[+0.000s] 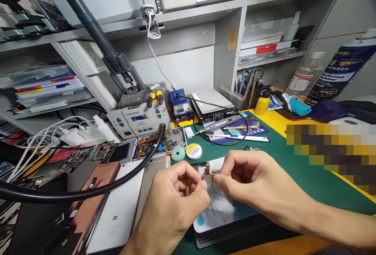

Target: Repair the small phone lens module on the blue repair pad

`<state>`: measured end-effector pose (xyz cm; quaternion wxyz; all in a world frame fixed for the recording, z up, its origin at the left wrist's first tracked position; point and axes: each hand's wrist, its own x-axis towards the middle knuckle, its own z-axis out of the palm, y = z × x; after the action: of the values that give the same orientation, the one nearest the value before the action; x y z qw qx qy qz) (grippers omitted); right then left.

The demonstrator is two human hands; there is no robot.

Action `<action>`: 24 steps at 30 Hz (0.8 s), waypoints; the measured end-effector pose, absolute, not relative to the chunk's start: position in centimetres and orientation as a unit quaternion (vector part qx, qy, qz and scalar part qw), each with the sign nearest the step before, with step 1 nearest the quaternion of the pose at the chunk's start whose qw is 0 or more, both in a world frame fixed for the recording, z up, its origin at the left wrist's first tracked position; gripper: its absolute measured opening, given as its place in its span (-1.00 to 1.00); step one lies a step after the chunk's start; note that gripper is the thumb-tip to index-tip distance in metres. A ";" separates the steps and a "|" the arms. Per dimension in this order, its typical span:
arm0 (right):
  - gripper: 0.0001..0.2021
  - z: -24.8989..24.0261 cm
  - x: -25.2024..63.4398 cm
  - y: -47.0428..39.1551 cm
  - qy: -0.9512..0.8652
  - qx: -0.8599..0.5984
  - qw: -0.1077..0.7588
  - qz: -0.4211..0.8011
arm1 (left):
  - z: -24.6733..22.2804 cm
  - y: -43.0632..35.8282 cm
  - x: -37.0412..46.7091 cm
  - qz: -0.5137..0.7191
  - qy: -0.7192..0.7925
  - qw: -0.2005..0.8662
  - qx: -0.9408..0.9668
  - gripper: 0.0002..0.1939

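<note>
My left hand (179, 198) is closed in a pinch, thumb against forefinger, at the left edge of a small part with copper-coloured flex cables (208, 176). At that part's right edge, my right hand (249, 172) pinches in the same way. The fingertips cover its ends, so its exact kind cannot be told. Beneath both hands lies a printed white and blue sheet (219, 208) on a dark slab with a honeycomb-patterned side (216, 239). A small dark piece (251, 148) shows just behind my right hand.
Phone shells, including a white back cover (116, 208), lie at the left under a thick black hose (96, 197). Behind the green mat (282, 161) stand a hot-air station (139, 116), a heating plate (216, 104) and a yellow bottle (262, 103). A soldering iron (223, 123) lies on the mat.
</note>
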<state>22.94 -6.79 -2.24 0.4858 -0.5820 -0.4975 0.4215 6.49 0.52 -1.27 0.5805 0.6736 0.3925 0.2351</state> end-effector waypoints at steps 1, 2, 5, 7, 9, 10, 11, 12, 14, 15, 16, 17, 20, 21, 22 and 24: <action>-0.79 -2.2 22.9 -6.8 -0.505 -0.590 0.484 0.403 | -1.2 0.5 6.5 0.232 0.393 0.577 0.677 -0.83; -0.80 -2.2 22.8 -6.8 -0.514 -0.596 0.482 0.384 | -1.1 0.5 6.6 0.228 0.393 0.574 0.682 -0.83; -0.80 -2.3 22.6 -6.8 -0.548 -0.597 0.480 0.336 | -1.2 0.5 6.6 0.216 0.397 0.562 0.693 -0.82; -0.80 -2.3 22.6 -6.9 -0.571 -0.591 0.480 0.306 | -1.4 0.4 6.6 0.207 0.400 0.553 0.701 -0.82; -0.79 -2.4 22.6 -7.0 -0.590 -0.586 0.480 0.278 | -1.5 0.3 6.5 0.201 0.401 0.546 0.707 -0.83; -0.79 -2.5 22.7 -7.0 -0.599 -0.584 0.479 0.266 | -1.5 0.3 6.5 0.198 0.401 0.545 0.709 -0.83; -0.78 -2.5 22.7 -7.0 -0.606 -0.583 0.478 0.255 | -1.5 0.2 6.5 0.196 0.400 0.546 0.710 -0.84; -0.78 -2.5 22.7 -7.1 -0.613 -0.581 0.476 0.245 | -1.5 0.2 6.5 0.197 0.399 0.548 0.709 -0.84; -0.79 -2.5 22.8 -7.0 -0.619 -0.581 0.473 0.235 | -1.3 0.0 6.5 0.202 0.400 0.556 0.700 -0.85; -0.79 -2.5 22.8 -7.0 -0.615 -0.584 0.471 0.241 | -1.3 0.0 6.6 0.208 0.403 0.561 0.693 -0.85; -0.80 -2.5 22.9 -7.1 -0.604 -0.590 0.470 0.257 | -1.2 0.0 6.6 0.215 0.406 0.568 0.684 -0.85; -0.82 -2.4 22.9 -7.1 -0.586 -0.594 0.471 0.285 | -1.2 0.0 6.6 0.220 0.408 0.574 0.675 -0.85; -0.81 -2.1 23.1 -7.1 -0.510 -0.576 0.486 0.415 | -1.4 0.4 6.4 0.210 0.389 0.604 0.663 -0.85; -0.79 -2.0 23.2 -7.1 -0.489 -0.560 0.489 0.458 | -1.5 0.5 6.3 0.203 0.377 0.613 0.664 -0.84; -0.78 -1.9 23.2 -7.1 -0.474 -0.541 0.488 0.494 | -1.6 0.7 6.2 0.197 0.366 0.622 0.664 -0.83; -0.79 -1.7 23.3 -7.1 -0.461 -0.513 0.478 0.543 | -1.8 1.0 5.9 0.186 0.353 0.638 0.659 -0.81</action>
<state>23.32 -7.09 -1.68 0.4784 -0.5135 -0.4609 0.5432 5.89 0.97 -1.79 0.6382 0.6585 0.3527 0.1860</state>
